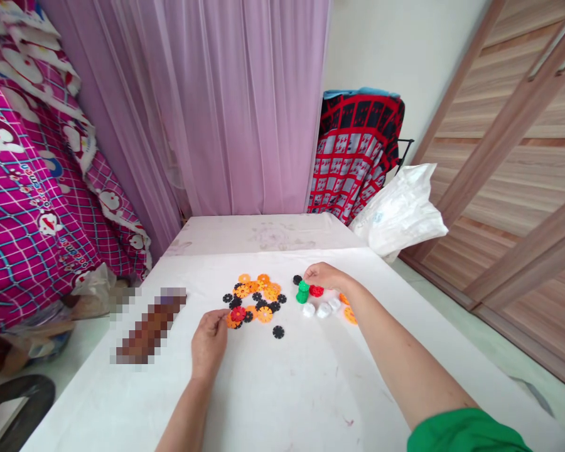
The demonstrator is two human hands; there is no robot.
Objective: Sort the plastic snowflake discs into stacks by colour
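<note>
My left hand [209, 342] is closed in a pinch at the left edge of a loose heap of flat notched discs, its fingertips at a red disc [238, 314]. Orange discs [264, 314] and black discs [274, 306] make up the rest of that heap. Over a small stack of green discs [302, 295], my right hand [327, 276] has its fingers pinched on the top green disc. Close around the stack lie a red pile [316, 291], several white discs [324, 310] and a black disc [297, 280]. More orange discs [351, 315] are partly behind my right forearm.
All discs lie on a white-covered table [282, 389]. A blurred-out brown item [148, 329] lies at its left side. Past the right edge stands a white plastic bag [400, 210], near a wooden wardrobe [513, 169]. A purple curtain [245, 113] hangs behind the table.
</note>
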